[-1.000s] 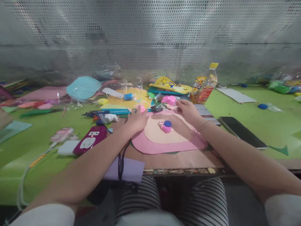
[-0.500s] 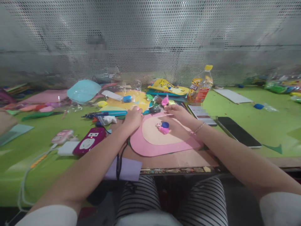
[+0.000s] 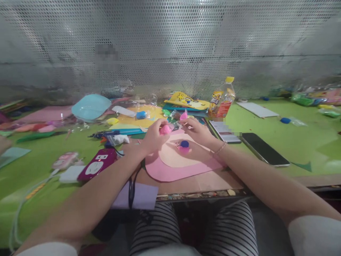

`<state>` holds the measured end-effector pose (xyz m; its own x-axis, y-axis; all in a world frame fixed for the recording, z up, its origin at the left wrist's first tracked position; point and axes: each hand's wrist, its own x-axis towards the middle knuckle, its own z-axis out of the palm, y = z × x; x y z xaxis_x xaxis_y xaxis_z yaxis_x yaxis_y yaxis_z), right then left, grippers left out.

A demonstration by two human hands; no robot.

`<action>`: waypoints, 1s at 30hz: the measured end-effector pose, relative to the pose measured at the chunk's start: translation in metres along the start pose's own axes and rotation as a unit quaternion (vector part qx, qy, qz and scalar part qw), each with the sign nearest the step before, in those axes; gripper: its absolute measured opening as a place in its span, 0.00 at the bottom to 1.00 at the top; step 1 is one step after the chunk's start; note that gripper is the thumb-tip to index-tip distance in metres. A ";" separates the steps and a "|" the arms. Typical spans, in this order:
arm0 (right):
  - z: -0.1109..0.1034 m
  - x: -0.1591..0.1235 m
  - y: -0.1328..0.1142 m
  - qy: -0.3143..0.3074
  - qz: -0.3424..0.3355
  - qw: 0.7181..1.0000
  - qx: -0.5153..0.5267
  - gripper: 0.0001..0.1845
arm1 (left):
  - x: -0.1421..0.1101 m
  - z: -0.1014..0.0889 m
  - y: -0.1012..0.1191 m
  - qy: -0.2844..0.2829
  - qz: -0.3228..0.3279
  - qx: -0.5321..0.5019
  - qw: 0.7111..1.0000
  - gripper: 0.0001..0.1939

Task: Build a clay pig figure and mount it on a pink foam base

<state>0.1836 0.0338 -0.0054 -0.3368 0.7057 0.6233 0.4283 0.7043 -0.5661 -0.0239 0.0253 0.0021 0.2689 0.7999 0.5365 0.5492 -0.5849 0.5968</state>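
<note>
My left hand (image 3: 154, 137) is closed round a soft pink lump (image 3: 165, 129) that looks like modelling clay, raised over the left edge of a pink paper shape (image 3: 160, 173). The fingers of my right hand (image 3: 198, 131) are pinched together, with a smaller pointed piece of pink clay (image 3: 183, 115) at their tips; the exact grip is partly hidden. Clear plastic wrap (image 3: 176, 125) shows between the hands. Below them a cream paper oval (image 3: 173, 160) lies on the pink shape. On the oval rests a small snail-like figure with a dark blue round piece (image 3: 184, 144) on a pink body.
A tilted plastic bottle (image 3: 221, 99) stands behind my right hand. Two phones, one black (image 3: 265, 149), lie to the right. A purple power adapter (image 3: 97, 165) with cables sits at left, near wrapped clay and a blue disc (image 3: 91, 107). Another person's hand (image 3: 4, 144) shows far left.
My left hand has lifted the pink lump off the table and come toward my right hand. My right hand has moved left with the pink piece at its fingertips. The view has shifted slightly.
</note>
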 end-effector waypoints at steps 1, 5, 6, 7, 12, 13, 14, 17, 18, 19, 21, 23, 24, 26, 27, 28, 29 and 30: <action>0.000 0.000 -0.003 -0.014 -0.025 1.000 -0.001 0.10 | -0.002 0.001 0.006 -0.007 -0.012 -0.048 0.999 0.17; 0.001 -0.002 -0.016 -0.055 -0.032 0.997 0.034 0.07 | -0.007 0.004 0.020 -0.033 -0.091 -0.172 0.980 0.11; 0.002 -0.002 -0.019 -0.052 -0.016 0.998 0.045 0.08 | -0.007 0.005 0.021 -0.043 -0.108 -0.203 0.972 0.11; 0.003 -0.003 -0.021 -0.048 0.000 0.998 0.051 0.09 | -0.007 0.006 0.022 -0.052 -0.123 -0.235 0.963 0.11; 0.003 -0.005 -0.025 -0.042 0.020 0.998 0.047 0.08 | -0.009 0.011 0.019 -0.042 -0.154 -0.302 0.940 0.18; 0.004 -0.005 -0.024 -0.033 0.019 0.998 0.055 0.08 | -0.010 0.012 0.018 -0.037 -0.158 -0.298 0.941 0.18; 0.004 -0.005 -0.024 -0.023 0.021 0.997 0.067 0.08 | -0.010 0.013 0.018 -0.033 -0.162 -0.295 0.941 0.19; 0.005 -0.006 -0.022 -0.013 0.048 0.992 0.115 0.12 | -0.010 0.013 0.019 -0.024 -0.165 -0.300 0.939 0.17; 0.005 -0.005 -0.021 -0.016 0.060 0.989 0.131 0.11 | -0.009 0.013 0.019 -0.021 -0.161 -0.297 0.941 0.16; 0.005 -0.005 -0.021 -0.020 0.069 0.987 0.143 0.10 | -0.009 0.012 0.019 -0.022 -0.154 -0.290 0.944 0.15; 0.005 -0.004 -0.020 -0.028 0.072 0.986 0.148 0.07 | -0.009 0.011 0.018 -0.028 -0.145 -0.272 0.951 0.14; 0.004 -0.004 -0.019 -0.039 0.068 0.987 0.138 0.05 | -0.008 0.010 0.017 -0.033 -0.144 -0.256 0.955 0.15; 0.004 -0.003 -0.019 -0.041 0.067 0.987 0.137 0.05 | -0.009 0.009 0.017 -0.034 -0.144 -0.251 0.956 0.16; 0.003 -0.004 -0.017 -0.036 0.066 0.987 0.141 0.07 | -0.009 0.007 0.017 -0.035 -0.145 -0.247 0.957 0.17; 0.003 -0.004 -0.017 -0.030 0.065 0.987 0.142 0.09 | -0.009 0.007 0.017 -0.035 -0.145 -0.248 0.957 0.18; 0.003 -0.004 -0.017 -0.023 0.061 0.988 0.139 0.09 | -0.009 0.006 0.018 -0.039 -0.145 -0.249 0.957 0.18; 0.002 -0.004 -0.017 -0.020 0.056 0.989 0.134 0.09 | -0.010 0.006 0.019 -0.043 -0.145 -0.249 0.957 0.19; 0.002 -0.004 -0.018 -0.022 0.049 0.990 0.127 0.09 | -0.010 0.006 0.020 -0.047 -0.145 -0.250 0.956 0.20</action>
<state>0.1760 0.0183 0.0008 -0.3425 0.7700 0.5383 0.2371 0.6252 -0.7435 -0.0109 0.0065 0.0050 0.2448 0.9333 0.2628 0.1712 -0.3084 0.9357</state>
